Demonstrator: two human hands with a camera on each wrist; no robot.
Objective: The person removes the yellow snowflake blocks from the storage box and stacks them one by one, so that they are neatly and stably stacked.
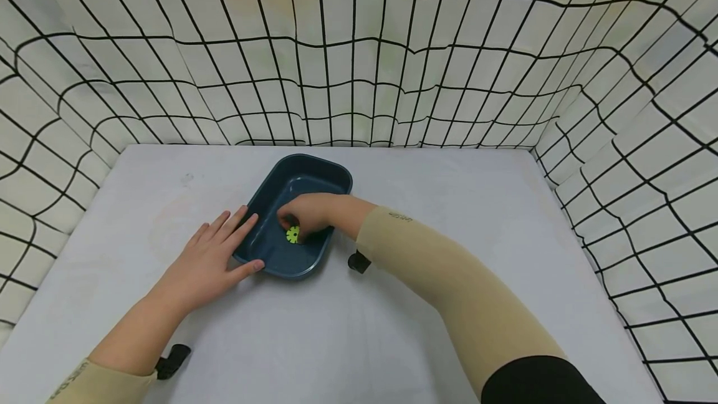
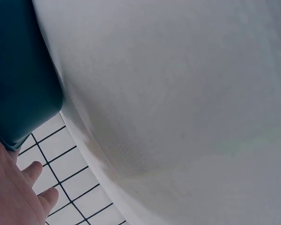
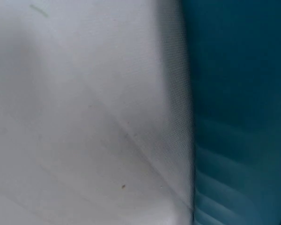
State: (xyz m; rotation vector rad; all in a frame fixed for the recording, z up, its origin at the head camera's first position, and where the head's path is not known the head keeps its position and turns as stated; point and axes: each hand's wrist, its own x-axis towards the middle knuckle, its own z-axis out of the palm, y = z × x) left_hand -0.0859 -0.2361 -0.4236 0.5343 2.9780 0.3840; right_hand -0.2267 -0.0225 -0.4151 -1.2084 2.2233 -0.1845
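A white table [image 1: 449, 204] is seen across the middle of the scene. It is enclosed at the far side, left and right by a cream cloth [image 1: 359, 61] marked with a black grid.

Left hand [image 1: 210, 257] lies flat, palm down, fingers straight and spread a little, pointing forward and to the right; the thumb sticks out along the near side. Its bare wrist runs back into a tan sleeve [image 1: 95, 385] at the lower left, with a black strap at the wrist. In the left wrist view only the edge of the palm and two fingertips [image 2: 35, 171] show. Right hand [image 1: 305, 212] reaches in from the right, knuckles up, fingers curled downward with the tips bunched together. The right forearm [image 1: 449, 273] is stretched across in a tan sleeve, black cuff near the elbow, strap under the wrist.
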